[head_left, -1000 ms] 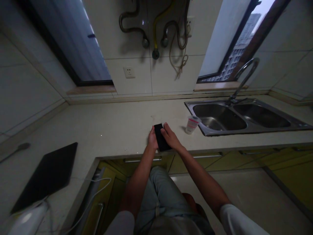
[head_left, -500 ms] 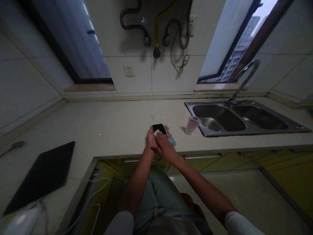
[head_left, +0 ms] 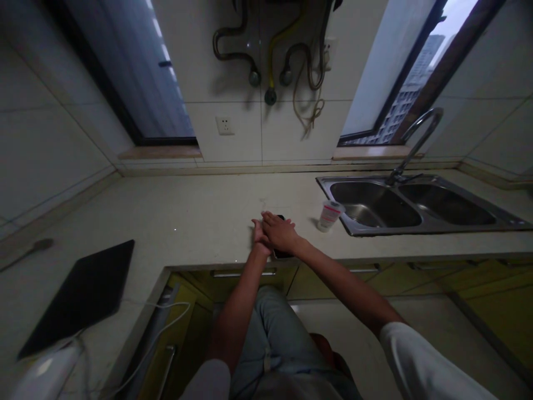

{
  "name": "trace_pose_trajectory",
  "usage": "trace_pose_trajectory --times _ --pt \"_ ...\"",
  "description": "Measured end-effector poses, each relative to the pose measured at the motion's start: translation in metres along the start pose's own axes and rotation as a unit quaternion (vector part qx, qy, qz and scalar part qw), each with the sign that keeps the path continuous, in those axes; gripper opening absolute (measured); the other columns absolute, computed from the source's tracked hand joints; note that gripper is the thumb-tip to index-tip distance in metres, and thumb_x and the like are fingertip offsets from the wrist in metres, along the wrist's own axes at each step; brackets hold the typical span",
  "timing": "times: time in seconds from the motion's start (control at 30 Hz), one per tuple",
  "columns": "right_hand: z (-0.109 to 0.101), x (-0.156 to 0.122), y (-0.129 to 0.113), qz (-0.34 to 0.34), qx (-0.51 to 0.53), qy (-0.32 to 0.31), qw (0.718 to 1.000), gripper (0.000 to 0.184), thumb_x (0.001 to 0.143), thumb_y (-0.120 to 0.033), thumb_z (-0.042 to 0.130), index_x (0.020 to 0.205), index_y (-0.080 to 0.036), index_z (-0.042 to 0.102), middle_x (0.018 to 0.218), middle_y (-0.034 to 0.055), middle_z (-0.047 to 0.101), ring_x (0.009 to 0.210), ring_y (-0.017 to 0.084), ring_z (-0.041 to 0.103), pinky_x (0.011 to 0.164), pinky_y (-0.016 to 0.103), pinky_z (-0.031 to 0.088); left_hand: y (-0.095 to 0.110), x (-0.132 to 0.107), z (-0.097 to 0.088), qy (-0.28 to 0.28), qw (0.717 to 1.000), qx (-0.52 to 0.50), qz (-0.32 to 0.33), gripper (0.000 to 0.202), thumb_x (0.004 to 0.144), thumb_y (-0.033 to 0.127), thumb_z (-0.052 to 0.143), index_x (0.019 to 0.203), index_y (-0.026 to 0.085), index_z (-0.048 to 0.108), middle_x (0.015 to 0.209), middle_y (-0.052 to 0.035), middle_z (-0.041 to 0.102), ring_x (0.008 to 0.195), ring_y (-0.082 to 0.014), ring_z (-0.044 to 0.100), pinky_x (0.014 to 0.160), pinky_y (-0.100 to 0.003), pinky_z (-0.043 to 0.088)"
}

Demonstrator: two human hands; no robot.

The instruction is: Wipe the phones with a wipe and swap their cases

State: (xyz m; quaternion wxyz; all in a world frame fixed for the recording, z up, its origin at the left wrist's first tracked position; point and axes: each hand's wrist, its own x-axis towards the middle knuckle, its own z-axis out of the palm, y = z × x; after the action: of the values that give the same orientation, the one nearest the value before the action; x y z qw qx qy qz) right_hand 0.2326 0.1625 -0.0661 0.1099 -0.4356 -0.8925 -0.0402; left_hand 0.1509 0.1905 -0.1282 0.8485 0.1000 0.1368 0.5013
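A black-screened phone is held low over the counter's front edge, with only its top and bottom ends showing. My left hand cradles it from below: the thumb sticks up at the left and fingertips show past the right side. Across the phone lies my right hand, palm down, its fingers stretched toward the upper left. A small white piece of cloth or tissue was under those fingers in the earlier view; the hand covers that spot now. To the right, a clear plastic cup with red print stands tilted-looking on the counter.
The double steel sink with its curved faucet lies to the right. On the left counter are a black flat panel, a dark long-handled utensil and a white device with a cable. Drawer handles line the front.
My right hand has slid up and flattened over the phone, covering the white piece. The light blue patterned thing beside the phone is hidden now. The view has shifted slightly.
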Motion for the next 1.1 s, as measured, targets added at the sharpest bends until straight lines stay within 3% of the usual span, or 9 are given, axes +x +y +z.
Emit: trace_pose_trajectory --times 0.07,0.17,0.47,0.67,0.77,0.97,1.1 --pt "-0.004 0.003 -0.003 -0.018 -0.013 -0.012 1.0 0.056 0.096 -0.048 0.055 0.126 -0.002 0.064 0.149 0.0265 0.044 0.142 0.035 0.039 0.115 0.047 0.035 0.0 0.001 -0.003 0.001 1.0 -0.004 -0.002 0.097 0.079 0.088 0.021 0.129 0.015 0.059 0.13 -0.0216 0.062 0.135 -0.0378 0.047 0.112 -0.061 0.031" --pt "-0.002 -0.006 -0.007 -0.036 -0.019 -0.02 0.999 0.064 0.094 -0.049 0.057 0.133 0.002 0.057 0.147 0.0281 0.045 0.141 0.036 0.04 0.116 0.046 0.034 0.0 0.001 -0.006 0.012 1.0 -0.015 0.005 0.097 0.079 0.088 0.02 0.128 0.014 0.059 0.126 -0.0213 0.064 0.132 -0.0363 0.05 0.112 -0.058 0.033" --pt "0.011 -0.078 -0.021 -0.087 0.029 0.037 0.995 0.077 0.086 -0.057 0.064 0.139 -0.003 0.051 0.147 0.0248 0.047 0.141 0.035 0.041 0.115 0.049 0.039 0.006 -0.01 0.003 0.034 0.999 -0.002 0.003 0.097 0.084 0.083 0.017 0.124 0.007 0.062 0.115 -0.0244 0.068 0.123 -0.0371 0.058 0.103 -0.054 0.045" --pt "0.015 -0.112 -0.012 -0.126 0.029 0.096 0.987 0.037 0.098 -0.024 0.054 0.13 -0.008 0.06 0.142 0.0174 0.056 0.137 0.028 0.049 0.11 0.043 0.047 0.004 -0.016 0.01 0.042 0.998 0.001 0.037 0.085 0.09 0.074 0.026 0.126 0.006 0.061 0.121 -0.0263 0.066 0.123 -0.0395 0.058 0.099 -0.06 0.046" --pt "0.018 -0.12 0.006 -0.155 0.057 0.134 0.977 0.036 0.098 -0.01 0.043 0.127 -0.015 0.063 0.138 0.0113 0.061 0.136 0.021 0.05 0.105 0.038 0.052 0.003 -0.017 0.009 0.028 0.999 0.003 0.043 0.082 0.091 0.073 0.025 0.124 0.007 0.061 0.123 -0.0262 0.065 0.126 -0.039 0.056 0.101 -0.061 0.043" --pt "0.02 -0.123 0.033 -0.094 0.162 0.13 0.974 0.036 0.099 -0.013 0.041 0.116 -0.023 0.071 0.131 0.0048 0.066 0.129 0.018 0.057 0.106 0.039 0.052 0.003 -0.02 0.007 -0.049 0.999 -0.014 -0.002 0.08 0.091 0.071 0.032 0.132 0.006 0.054 0.133 -0.026 0.059 0.135 -0.0387 0.047 0.109 -0.062 0.034" --pt "0.028 -0.131 0.036 -0.054 0.245 0.135 0.959 0.043 0.094 -0.011 0.039 0.122 -0.024 0.068 0.136 0.005 0.062 0.129 0.018 0.057 0.107 0.041 0.051 0.003 -0.021 0.006 -0.057 0.998 -0.015 -0.003 0.079 0.09 0.07 0.035 0.137 0.009 0.051 0.136 -0.0251 0.057 0.138 -0.0388 0.042 0.109 -0.064 0.032"
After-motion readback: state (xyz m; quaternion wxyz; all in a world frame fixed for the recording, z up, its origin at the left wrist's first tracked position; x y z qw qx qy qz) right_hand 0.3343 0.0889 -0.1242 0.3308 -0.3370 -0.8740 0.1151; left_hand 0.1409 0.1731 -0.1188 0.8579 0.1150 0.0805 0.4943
